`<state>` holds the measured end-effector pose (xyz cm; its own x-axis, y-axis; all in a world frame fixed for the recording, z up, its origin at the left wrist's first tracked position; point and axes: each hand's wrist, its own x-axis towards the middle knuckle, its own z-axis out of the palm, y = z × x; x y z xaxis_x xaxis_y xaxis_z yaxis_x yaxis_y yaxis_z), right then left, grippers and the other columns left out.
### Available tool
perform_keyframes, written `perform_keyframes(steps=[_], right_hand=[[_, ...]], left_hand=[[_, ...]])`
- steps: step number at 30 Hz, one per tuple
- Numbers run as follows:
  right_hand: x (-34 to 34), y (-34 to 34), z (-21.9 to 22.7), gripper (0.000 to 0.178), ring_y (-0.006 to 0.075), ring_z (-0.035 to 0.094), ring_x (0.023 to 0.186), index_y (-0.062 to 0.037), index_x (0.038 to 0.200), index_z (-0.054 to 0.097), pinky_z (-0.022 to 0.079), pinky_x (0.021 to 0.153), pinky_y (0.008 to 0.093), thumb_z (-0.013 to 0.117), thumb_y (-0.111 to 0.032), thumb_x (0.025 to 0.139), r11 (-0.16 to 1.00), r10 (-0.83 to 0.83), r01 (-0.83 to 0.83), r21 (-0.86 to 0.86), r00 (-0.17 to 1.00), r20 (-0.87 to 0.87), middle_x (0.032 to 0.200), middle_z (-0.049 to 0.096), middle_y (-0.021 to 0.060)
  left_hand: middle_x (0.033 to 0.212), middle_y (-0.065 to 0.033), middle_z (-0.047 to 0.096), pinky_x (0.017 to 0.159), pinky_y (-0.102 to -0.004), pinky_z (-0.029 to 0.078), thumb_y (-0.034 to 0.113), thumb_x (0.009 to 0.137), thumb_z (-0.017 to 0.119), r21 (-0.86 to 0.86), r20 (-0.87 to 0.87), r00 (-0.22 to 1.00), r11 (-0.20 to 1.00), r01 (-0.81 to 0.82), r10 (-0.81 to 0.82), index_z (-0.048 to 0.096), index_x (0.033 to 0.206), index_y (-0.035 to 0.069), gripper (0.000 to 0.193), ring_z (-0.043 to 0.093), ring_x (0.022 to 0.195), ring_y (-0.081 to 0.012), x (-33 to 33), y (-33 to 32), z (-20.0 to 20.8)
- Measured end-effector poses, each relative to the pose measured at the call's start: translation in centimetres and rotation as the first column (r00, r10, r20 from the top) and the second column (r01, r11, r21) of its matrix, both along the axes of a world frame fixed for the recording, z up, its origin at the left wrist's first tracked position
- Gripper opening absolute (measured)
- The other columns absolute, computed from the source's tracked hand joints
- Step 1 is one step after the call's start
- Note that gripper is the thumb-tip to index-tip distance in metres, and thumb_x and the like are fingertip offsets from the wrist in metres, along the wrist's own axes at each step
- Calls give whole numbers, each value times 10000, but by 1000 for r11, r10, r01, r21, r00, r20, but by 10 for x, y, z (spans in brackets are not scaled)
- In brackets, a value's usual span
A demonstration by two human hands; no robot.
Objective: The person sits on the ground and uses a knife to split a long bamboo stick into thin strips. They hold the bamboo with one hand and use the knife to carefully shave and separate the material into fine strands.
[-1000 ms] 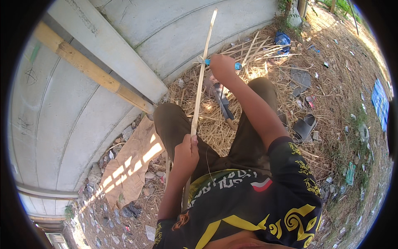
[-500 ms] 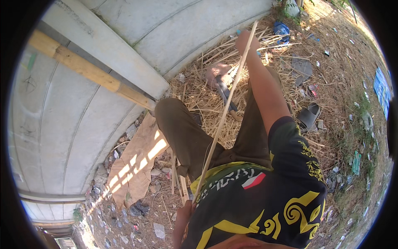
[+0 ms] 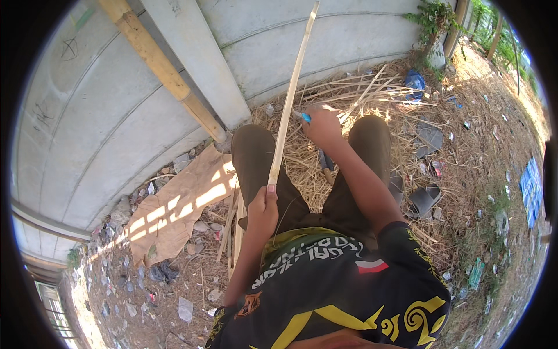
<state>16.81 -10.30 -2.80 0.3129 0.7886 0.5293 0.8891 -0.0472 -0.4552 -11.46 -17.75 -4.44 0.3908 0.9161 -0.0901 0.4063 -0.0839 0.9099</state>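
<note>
Gripping bamboo strip [image 3: 289, 99]: left hand [image 3: 264, 205] (near end), right hand [image 3: 321, 123] with blue-handled knife [image 3: 303, 116].

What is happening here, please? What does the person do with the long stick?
A person sits on straw-covered ground beside a grey concrete wall. The left hand grips the lower end of a long thin bamboo strip, which points up and away past the knees. The right hand is closed on a blue-handled tool, probably a knife, held against the strip about midway along it. A thick bamboo pole leans on the wall, and cut strips lie ahead.
</note>
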Motion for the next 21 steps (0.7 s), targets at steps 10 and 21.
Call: perform_keyframes(steps=[10, 21], right_hand=[[-27, 6, 2, 57, 343, 686, 583, -70, 797, 616, 535, 525, 462, 620, -126, 812, 993, 39, -61, 101, 979, 202, 648, 663, 164], [94, 51, 55, 148, 400, 723, 786, -64, 835, 722, 565, 708, 520, 620, -166, 866, 903, -430, 429, -38, 896, -105, 820, 721, 203]], left_hand=[[623, 45, 362, 374, -236, 285, 530, 1078, 417, -264, 215, 976, 962, 74, -16, 450, 852, 118, 471, 367, 443, -53, 63, 45, 52], [609, 17, 397, 432, -261, 361, 456, 1102, 399, -10, -5, 978, 978, 207, -207, 472, 836, 76, 470, 423, 466, -75, 46, 5, 32]])
